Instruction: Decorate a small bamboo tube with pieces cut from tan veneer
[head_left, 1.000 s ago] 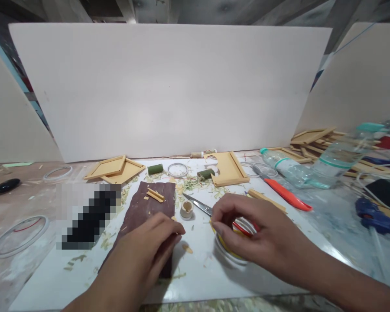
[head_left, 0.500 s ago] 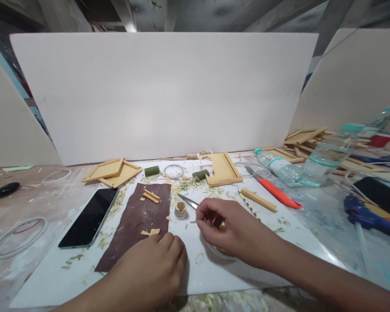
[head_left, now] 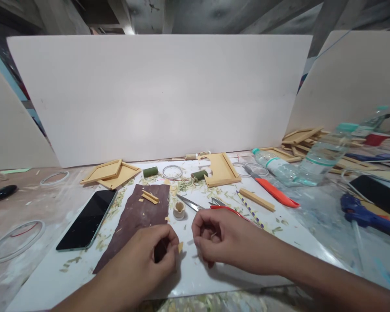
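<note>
My left hand [head_left: 149, 253] is closed in a pinch over the lower edge of the brown sheet [head_left: 136, 216]. A small yellow wood chip [head_left: 180, 247] sticks out from its fingertips. Facing it, my right hand [head_left: 224, 238] has curled fingers, thumb near index; what they hold, if anything, is hidden. Just behind the right hand lie open scissors [head_left: 190, 202] with red handles, partly covered by it. A small pale wooden ring-shaped cup [head_left: 179, 210] stands upright between the hands, farther back. On the brown sheet rest thin wood strips [head_left: 150, 197].
Left lies a phone [head_left: 87, 221]; wooden frames [head_left: 110, 171] sit behind. A cut wooden panel [head_left: 222, 169], green stem pieces [head_left: 150, 172], a red-handled knife [head_left: 276, 193] and a wood strip [head_left: 256, 199] lie beyond. Right are bottles [head_left: 325, 156] and a blue glue gun [head_left: 370, 216].
My left hand has lifted and turned, taking a yellow chip from the brown sheet. My right hand has shifted slightly down and left, uncovering more of the scissors and their red handles.
</note>
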`<state>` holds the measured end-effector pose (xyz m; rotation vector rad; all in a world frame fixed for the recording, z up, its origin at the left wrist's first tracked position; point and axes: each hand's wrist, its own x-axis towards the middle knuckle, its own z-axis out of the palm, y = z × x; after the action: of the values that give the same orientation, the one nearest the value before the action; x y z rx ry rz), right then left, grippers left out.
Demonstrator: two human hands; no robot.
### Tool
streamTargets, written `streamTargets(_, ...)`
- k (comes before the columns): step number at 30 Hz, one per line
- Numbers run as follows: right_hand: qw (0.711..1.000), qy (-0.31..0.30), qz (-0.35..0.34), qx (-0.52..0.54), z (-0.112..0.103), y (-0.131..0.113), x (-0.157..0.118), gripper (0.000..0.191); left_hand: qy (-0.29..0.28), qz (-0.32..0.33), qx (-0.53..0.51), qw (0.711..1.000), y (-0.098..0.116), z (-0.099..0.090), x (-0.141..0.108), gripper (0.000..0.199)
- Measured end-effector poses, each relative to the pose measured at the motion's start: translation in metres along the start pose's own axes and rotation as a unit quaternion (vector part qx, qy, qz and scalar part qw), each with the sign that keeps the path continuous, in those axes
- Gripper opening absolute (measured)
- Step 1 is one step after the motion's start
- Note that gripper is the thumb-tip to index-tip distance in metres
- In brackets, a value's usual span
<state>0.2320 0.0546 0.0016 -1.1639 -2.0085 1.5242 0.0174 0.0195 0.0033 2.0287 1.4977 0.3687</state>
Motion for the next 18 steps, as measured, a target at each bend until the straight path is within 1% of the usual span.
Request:
streamTargets(2,0.999,-0.027,0.021,0.029,0.005,0.004,0.001,0.01,-0.005,-0.004,-0.029,1.0,-0.003,0.005,-0.002,0.018)
streamTargets(6,0.997,-0.047,0.046,0.034,0.014,0.01,0.005,0.012,-0.024,0.005,-0.032,0.999,-0.01,0.01,-0.003,0.018)
streamTargets(8,0.997,-0.048,0.053,0.021,0.017,0.01,0.006,0.013,-0.035,0.021,-0.033,0.999,-0.013,0.011,-0.004,0.019)
streamTargets(12,0.997,-0.044,0.059,0.003,0.021,0.009,0.007,0.013,-0.036,0.046,-0.032,0.998,-0.018,0.01,-0.005,0.021)
streamTargets(18,0.997,-0.024,0.07,-0.038,0.025,0.012,0.008,0.013,-0.043,0.054,-0.028,0.997,-0.023,0.012,-0.004,0.024)
